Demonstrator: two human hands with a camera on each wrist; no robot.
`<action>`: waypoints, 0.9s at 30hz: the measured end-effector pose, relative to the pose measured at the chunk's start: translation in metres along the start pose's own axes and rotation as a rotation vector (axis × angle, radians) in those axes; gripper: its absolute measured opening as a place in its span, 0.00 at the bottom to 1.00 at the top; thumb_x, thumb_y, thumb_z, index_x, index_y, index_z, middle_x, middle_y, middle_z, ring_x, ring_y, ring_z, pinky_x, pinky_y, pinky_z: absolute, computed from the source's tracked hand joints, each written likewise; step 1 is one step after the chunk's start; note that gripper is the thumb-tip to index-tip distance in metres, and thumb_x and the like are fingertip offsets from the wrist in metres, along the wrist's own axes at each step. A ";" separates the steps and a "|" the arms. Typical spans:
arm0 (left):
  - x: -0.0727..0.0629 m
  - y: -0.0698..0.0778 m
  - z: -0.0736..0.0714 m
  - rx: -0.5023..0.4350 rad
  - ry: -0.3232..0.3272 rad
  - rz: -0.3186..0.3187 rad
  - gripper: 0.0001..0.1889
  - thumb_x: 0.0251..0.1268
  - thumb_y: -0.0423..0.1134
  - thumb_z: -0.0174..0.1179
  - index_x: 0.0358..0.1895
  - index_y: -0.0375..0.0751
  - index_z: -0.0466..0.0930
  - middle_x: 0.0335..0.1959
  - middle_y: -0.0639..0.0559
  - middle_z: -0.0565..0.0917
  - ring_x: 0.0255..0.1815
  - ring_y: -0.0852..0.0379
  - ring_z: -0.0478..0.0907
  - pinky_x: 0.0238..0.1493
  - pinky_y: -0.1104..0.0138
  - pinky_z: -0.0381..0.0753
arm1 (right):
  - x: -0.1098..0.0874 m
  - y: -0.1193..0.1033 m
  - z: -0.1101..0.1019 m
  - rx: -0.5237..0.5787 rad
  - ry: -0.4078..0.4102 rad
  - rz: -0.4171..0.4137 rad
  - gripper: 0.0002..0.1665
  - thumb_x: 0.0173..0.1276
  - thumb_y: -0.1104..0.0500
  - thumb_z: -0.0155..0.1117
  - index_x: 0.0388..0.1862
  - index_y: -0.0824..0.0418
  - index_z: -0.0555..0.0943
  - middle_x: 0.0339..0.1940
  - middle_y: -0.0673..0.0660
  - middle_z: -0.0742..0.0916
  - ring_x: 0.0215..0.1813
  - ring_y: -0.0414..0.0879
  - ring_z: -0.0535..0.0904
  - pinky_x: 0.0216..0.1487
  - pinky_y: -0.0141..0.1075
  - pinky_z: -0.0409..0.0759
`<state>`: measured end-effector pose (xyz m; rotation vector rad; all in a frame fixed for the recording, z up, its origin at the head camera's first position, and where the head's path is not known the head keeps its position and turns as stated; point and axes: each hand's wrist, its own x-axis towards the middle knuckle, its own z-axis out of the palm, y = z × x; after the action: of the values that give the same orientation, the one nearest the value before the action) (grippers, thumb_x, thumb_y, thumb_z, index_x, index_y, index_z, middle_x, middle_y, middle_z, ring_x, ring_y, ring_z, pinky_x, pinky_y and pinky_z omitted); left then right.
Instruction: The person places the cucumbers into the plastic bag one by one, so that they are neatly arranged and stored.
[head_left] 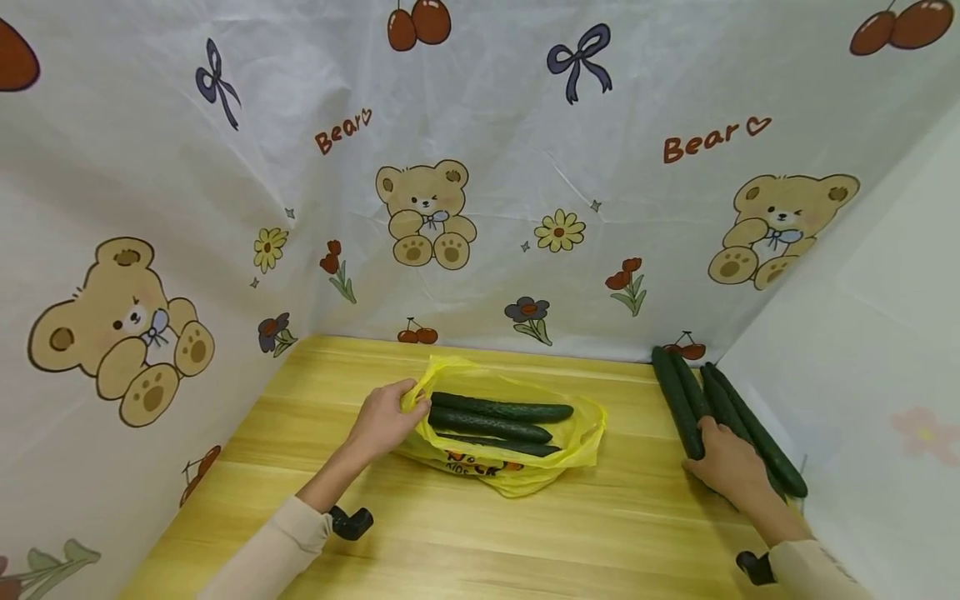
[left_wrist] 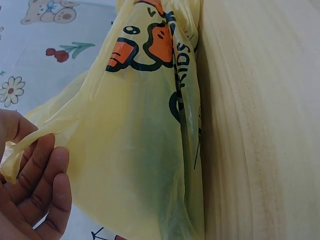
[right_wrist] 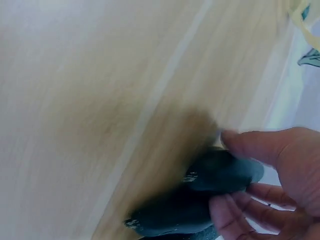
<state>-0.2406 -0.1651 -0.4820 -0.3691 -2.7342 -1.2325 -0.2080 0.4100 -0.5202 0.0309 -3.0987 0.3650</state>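
Note:
My left hand [head_left: 386, 417] pinches the left rim of a yellow plastic bag [head_left: 517, 483], whose mouth gapes upward. Three dark green cucumbers [head_left: 491, 427] lie lengthwise inside it. In the left wrist view, thumb and fingers hold a fold of the bag [left_wrist: 115, 130], which has a printed cartoon face. At the right, several cucumbers lie side by side. My right hand [head_left: 731, 467] is over their near part, gripping the leftmost cucumber [head_left: 677, 404]. The right wrist view shows the thumb on one side of this cucumber [right_wrist: 225, 170] and fingers on the other; another cucumber [right_wrist: 172, 212] lies alongside.
The wooden table [head_left: 480, 550] carries the bag near its middle. A white sheet [head_left: 487, 125] printed with bears and flowers rises behind and at the left. A pale wall [head_left: 885, 350] stands close beside the cucumbers at the right.

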 end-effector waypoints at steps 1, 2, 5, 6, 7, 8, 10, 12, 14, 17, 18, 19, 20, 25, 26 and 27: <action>0.000 0.000 0.000 0.001 -0.005 -0.004 0.09 0.79 0.47 0.61 0.39 0.50 0.81 0.17 0.57 0.67 0.12 0.62 0.56 0.17 0.71 0.59 | 0.000 0.000 0.001 -0.004 0.002 -0.002 0.45 0.64 0.54 0.80 0.67 0.78 0.68 0.49 0.79 0.85 0.36 0.65 0.84 0.35 0.58 0.83; 0.000 0.000 0.000 0.000 -0.008 -0.007 0.09 0.79 0.47 0.61 0.39 0.50 0.80 0.17 0.57 0.66 0.12 0.62 0.56 0.17 0.71 0.59 | -0.001 0.000 0.001 -0.004 0.005 -0.004 0.45 0.63 0.54 0.80 0.67 0.78 0.68 0.48 0.78 0.85 0.34 0.63 0.84 0.33 0.57 0.83; -0.001 0.000 0.001 -0.004 -0.012 -0.016 0.09 0.79 0.48 0.61 0.39 0.50 0.81 0.17 0.57 0.67 0.12 0.62 0.57 0.16 0.72 0.60 | -0.002 0.001 0.002 -0.003 0.008 -0.009 0.45 0.63 0.56 0.80 0.67 0.77 0.67 0.46 0.77 0.86 0.34 0.62 0.84 0.33 0.56 0.83; -0.002 0.000 0.001 -0.006 -0.013 -0.017 0.09 0.79 0.48 0.61 0.39 0.50 0.81 0.17 0.57 0.67 0.12 0.61 0.57 0.16 0.72 0.59 | -0.003 0.002 0.002 -0.002 0.006 -0.007 0.45 0.63 0.56 0.80 0.68 0.77 0.67 0.46 0.77 0.86 0.35 0.62 0.85 0.34 0.57 0.83; -0.002 0.000 0.001 -0.007 -0.012 -0.017 0.09 0.79 0.48 0.61 0.39 0.50 0.81 0.17 0.57 0.67 0.12 0.61 0.57 0.16 0.72 0.59 | -0.003 0.003 0.002 -0.001 0.001 -0.004 0.45 0.63 0.55 0.79 0.68 0.78 0.67 0.46 0.77 0.86 0.36 0.63 0.85 0.34 0.56 0.83; -0.002 0.000 0.002 -0.010 -0.011 -0.015 0.09 0.79 0.48 0.61 0.39 0.50 0.81 0.17 0.57 0.67 0.12 0.61 0.57 0.16 0.72 0.59 | -0.002 0.004 0.001 -0.001 -0.007 0.000 0.46 0.63 0.55 0.79 0.69 0.78 0.67 0.47 0.77 0.86 0.36 0.63 0.85 0.35 0.56 0.83; -0.002 0.000 0.002 -0.011 -0.011 -0.012 0.09 0.80 0.48 0.61 0.39 0.50 0.81 0.16 0.57 0.66 0.12 0.61 0.56 0.16 0.72 0.58 | -0.002 0.006 -0.001 0.002 -0.024 0.012 0.47 0.63 0.53 0.78 0.70 0.78 0.67 0.49 0.77 0.86 0.38 0.64 0.85 0.35 0.56 0.83; -0.001 0.000 0.002 -0.013 -0.010 -0.008 0.09 0.80 0.48 0.61 0.39 0.50 0.81 0.16 0.57 0.65 0.12 0.61 0.56 0.16 0.71 0.58 | -0.002 0.008 -0.006 0.004 -0.030 0.028 0.47 0.63 0.52 0.77 0.71 0.77 0.67 0.50 0.77 0.87 0.38 0.64 0.85 0.33 0.56 0.83; -0.001 0.000 0.002 -0.013 -0.011 -0.005 0.09 0.80 0.48 0.61 0.39 0.50 0.81 0.16 0.57 0.65 0.12 0.61 0.56 0.16 0.71 0.58 | -0.002 0.008 -0.012 0.005 -0.029 0.034 0.47 0.63 0.52 0.76 0.71 0.76 0.68 0.49 0.77 0.87 0.38 0.64 0.85 0.31 0.55 0.82; 0.000 0.000 0.002 -0.012 -0.006 -0.002 0.09 0.79 0.48 0.61 0.38 0.50 0.81 0.16 0.57 0.67 0.12 0.62 0.57 0.16 0.71 0.59 | -0.003 0.008 -0.022 0.003 0.011 0.028 0.45 0.63 0.52 0.75 0.71 0.76 0.70 0.50 0.77 0.87 0.39 0.68 0.85 0.31 0.56 0.82; 0.000 0.000 0.002 -0.010 -0.005 -0.001 0.09 0.79 0.48 0.61 0.38 0.50 0.81 0.16 0.57 0.66 0.12 0.62 0.57 0.16 0.71 0.59 | -0.004 0.007 -0.026 0.012 0.024 0.019 0.44 0.64 0.52 0.75 0.71 0.77 0.71 0.50 0.79 0.87 0.40 0.69 0.84 0.32 0.57 0.83; 0.001 0.000 0.003 -0.008 -0.005 0.000 0.09 0.79 0.48 0.61 0.38 0.50 0.81 0.16 0.57 0.66 0.12 0.62 0.57 0.16 0.71 0.59 | -0.004 0.007 -0.029 0.017 0.042 0.010 0.43 0.65 0.53 0.75 0.70 0.78 0.71 0.51 0.80 0.86 0.42 0.71 0.84 0.34 0.58 0.83; 0.001 0.000 0.003 -0.005 -0.004 0.003 0.09 0.79 0.48 0.61 0.38 0.50 0.81 0.16 0.57 0.66 0.12 0.62 0.57 0.16 0.71 0.59 | -0.005 0.007 -0.033 0.024 0.060 0.002 0.43 0.66 0.53 0.75 0.70 0.78 0.72 0.53 0.81 0.85 0.44 0.73 0.84 0.36 0.60 0.84; 0.002 0.000 0.003 0.002 -0.009 0.008 0.09 0.79 0.47 0.62 0.38 0.50 0.80 0.16 0.58 0.64 0.12 0.63 0.55 0.17 0.71 0.58 | -0.003 0.009 -0.048 0.055 0.111 0.001 0.38 0.71 0.53 0.71 0.69 0.78 0.73 0.60 0.86 0.80 0.50 0.79 0.82 0.40 0.67 0.83; 0.002 0.000 0.003 0.003 -0.008 0.007 0.09 0.79 0.47 0.62 0.38 0.49 0.80 0.16 0.58 0.64 0.12 0.63 0.55 0.17 0.71 0.58 | -0.002 0.011 -0.050 0.058 0.120 -0.002 0.38 0.72 0.53 0.71 0.69 0.78 0.73 0.61 0.87 0.80 0.49 0.79 0.82 0.39 0.67 0.83; 0.002 0.000 0.003 0.001 -0.007 0.007 0.09 0.79 0.47 0.62 0.37 0.49 0.80 0.16 0.58 0.64 0.11 0.63 0.55 0.17 0.71 0.58 | 0.000 0.012 -0.053 0.062 0.125 0.000 0.37 0.72 0.53 0.70 0.69 0.78 0.73 0.61 0.87 0.79 0.50 0.80 0.81 0.39 0.67 0.82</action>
<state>-0.2425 -0.1623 -0.4839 -0.3832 -2.7374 -1.2303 -0.2070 0.4341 -0.4717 0.0095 -2.9639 0.4448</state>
